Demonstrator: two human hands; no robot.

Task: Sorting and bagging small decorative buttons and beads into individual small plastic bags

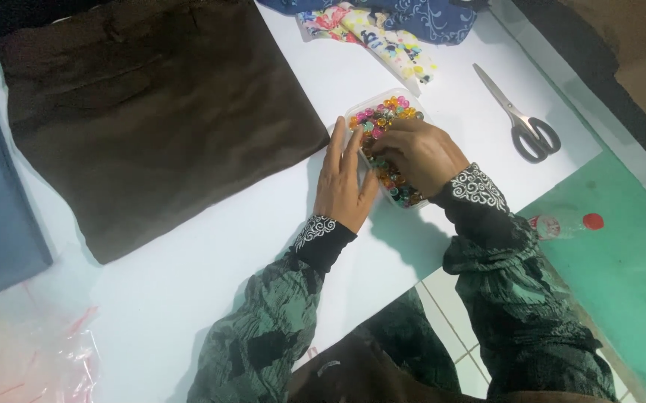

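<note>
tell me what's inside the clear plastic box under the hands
The clear plastic box holds many small coloured beads. The right hand covers its middle, so what lies there is hidden.

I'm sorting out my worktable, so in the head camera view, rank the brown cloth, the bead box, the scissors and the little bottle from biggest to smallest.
1. Brown cloth, by far the largest.
2. Bead box, partly hidden under the hands.
3. Scissors, close to the box in length, so that order is unsure.
4. Bottle, smallest.

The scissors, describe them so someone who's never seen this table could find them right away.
Start at the white sheet covering the work surface and go to its far right part, beyond the clear plastic box of coloured beads. The metal scissors with dark grey handles lie there alone, closed, the only metal tool.
</note>
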